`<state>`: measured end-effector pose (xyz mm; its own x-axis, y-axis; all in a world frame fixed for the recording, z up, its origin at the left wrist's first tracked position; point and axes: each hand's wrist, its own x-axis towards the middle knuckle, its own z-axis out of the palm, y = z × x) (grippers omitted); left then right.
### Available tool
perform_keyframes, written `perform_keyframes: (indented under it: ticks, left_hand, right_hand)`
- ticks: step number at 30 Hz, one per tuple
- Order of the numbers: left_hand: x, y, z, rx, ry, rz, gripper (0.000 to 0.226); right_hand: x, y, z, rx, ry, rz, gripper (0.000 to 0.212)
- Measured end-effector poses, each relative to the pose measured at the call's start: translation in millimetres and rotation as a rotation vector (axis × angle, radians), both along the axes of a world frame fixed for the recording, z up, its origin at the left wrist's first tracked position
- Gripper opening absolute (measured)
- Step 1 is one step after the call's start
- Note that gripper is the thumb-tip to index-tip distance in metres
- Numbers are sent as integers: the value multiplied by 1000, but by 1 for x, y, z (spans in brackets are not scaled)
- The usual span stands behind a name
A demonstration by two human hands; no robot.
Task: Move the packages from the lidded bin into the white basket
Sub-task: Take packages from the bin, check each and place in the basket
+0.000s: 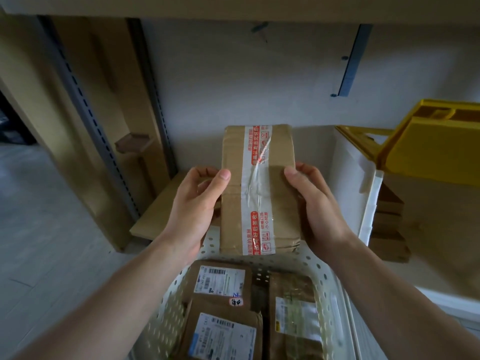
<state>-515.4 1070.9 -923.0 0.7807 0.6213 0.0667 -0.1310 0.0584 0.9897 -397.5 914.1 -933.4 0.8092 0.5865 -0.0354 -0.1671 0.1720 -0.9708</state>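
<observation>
I hold a flat brown cardboard package (pixel 259 188) with a strip of white and red printed tape down its middle, up in front of me. My left hand (pixel 197 211) grips its left edge and my right hand (pixel 314 209) grips its right edge, thumbs on top. Below it stands the white perforated basket (pixel 168 315), with several brown packages (pixel 220 302) bearing shipping labels inside. To the right is the white bin (pixel 363 193) with its yellow lid (pixel 431 141) raised; stacked brown packages (pixel 389 229) show inside it.
A shelf board runs overhead. A grey slotted rack post (pixel 91 120) and cardboard sheets (pixel 124 105) stand at the left. A flat cardboard piece (pixel 161 211) lies on the floor behind the basket. A pale wall is straight ahead.
</observation>
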Motion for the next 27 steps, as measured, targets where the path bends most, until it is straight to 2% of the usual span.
perform_keyframes:
  ticks: [5, 10, 14, 15, 18, 20, 27]
  left_hand:
    - [6, 8, -9, 67, 60, 109, 14]
    - [11, 11, -15, 123, 58, 176, 23]
    - [12, 8, -16, 165, 110, 141, 6]
    - [12, 6, -15, 123, 92, 112, 10]
    - [10, 2, -14, -48, 4, -7, 44]
    - [8, 3, -13, -78, -26, -80, 53]
    - [3, 5, -17, 16, -40, -191, 40]
  right_hand:
    - [8, 9, -3, 20, -11, -28, 26]
    - [11, 13, -7, -9, -35, 0, 28]
    - [11, 17, -6, 12, -86, 14, 23]
    - [11, 18, -6, 15, -90, 21, 21]
    - [9, 19, -7, -22, -59, 89, 36]
    - [9, 19, -8, -27, -31, 141, 38]
    - [14, 15, -14, -42, -68, 182, 54]
